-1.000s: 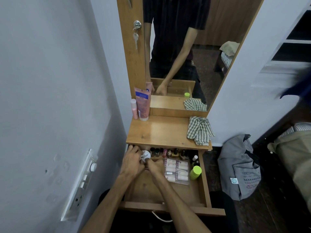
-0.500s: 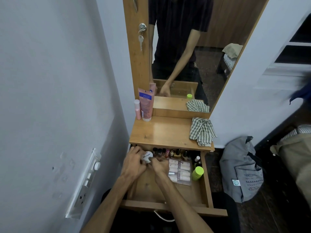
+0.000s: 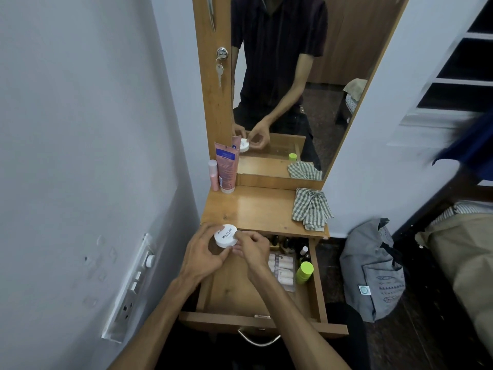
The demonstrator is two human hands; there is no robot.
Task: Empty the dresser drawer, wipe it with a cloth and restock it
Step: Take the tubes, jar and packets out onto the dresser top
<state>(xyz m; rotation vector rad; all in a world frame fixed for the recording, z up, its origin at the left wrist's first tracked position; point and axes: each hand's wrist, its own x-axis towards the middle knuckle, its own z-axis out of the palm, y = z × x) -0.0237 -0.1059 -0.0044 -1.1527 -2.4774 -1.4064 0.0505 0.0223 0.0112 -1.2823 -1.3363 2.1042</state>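
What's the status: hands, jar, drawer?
Left hand and right hand both grip the white jar, level with the dresser top's edge. Drawer open, still stocked: small bottles, green-capped bottle. Checked cloth untouched.

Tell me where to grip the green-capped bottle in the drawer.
Grip the green-capped bottle round its cap and upper body, coming from above. It leans against the drawer right wall with the cap uppermost, and flat packets crowd its left side.

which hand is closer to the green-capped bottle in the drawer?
Right. The right hand is at the white jar, left of the green-capped bottle; the left hand grips the jar's far side, farther away.
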